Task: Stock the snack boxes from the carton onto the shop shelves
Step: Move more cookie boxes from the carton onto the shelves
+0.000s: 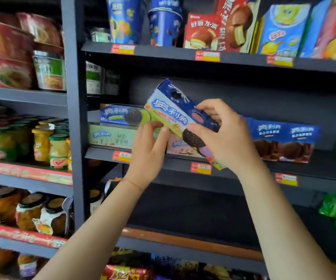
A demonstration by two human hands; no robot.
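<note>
Boxes [175, 116] tilted, pinched in both the left hand [150, 150] and right hand [226, 136] (angled for entry) above the shelf's front edge [244, 168].

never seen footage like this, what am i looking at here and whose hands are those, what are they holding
There is no machine here. The one picture comes from a camera worn on a person's head, looking forward and down, so the two bare arms reaching in from below are that person's own.

They stand at dark shop shelves. The left hand and right hand together hold a tilted cookie box, blue on one face and green on another, in front of the middle shelf; each grip is fingers curled on the box.

On that shelf lie flat boxes stacked at the left, and a blue box with chocolate cakes pictured at the right. Above stand red pie boxes and blue tubs. Jars fill the rack to the left.
</note>
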